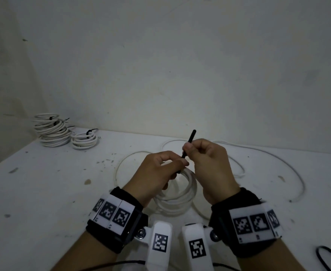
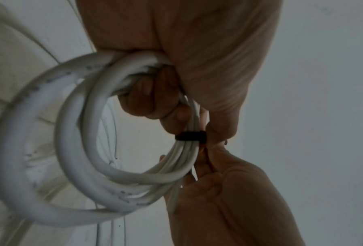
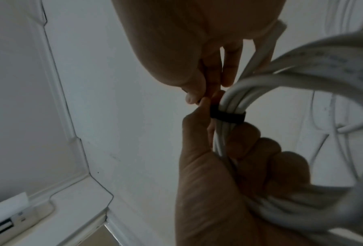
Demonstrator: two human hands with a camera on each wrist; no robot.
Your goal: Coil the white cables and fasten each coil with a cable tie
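Observation:
My left hand (image 1: 177, 167) grips a coil of white cable (image 1: 180, 200) just above the white table (image 1: 43, 192). A black cable tie (image 1: 190, 141) wraps the bundle, its tail sticking up and away. My right hand (image 1: 189, 150) pinches that tail just above the coil. In the left wrist view, the left hand's fingers (image 2: 151, 99) curl round the coil (image 2: 9, 158), and the tie (image 2: 190, 136) sits as a tight band across the strands. In the right wrist view, my right hand (image 3: 199, 98) pinches at the tie (image 3: 226, 116) beside the coil (image 3: 323, 55).
A stack of tied white coils (image 1: 51, 132) and one more coil (image 1: 84, 140) sit at the back left by the wall. Loose white cable (image 1: 277, 161) sprawls across the table's right side. Thin black cable (image 1: 330, 259) lies at the bottom right.

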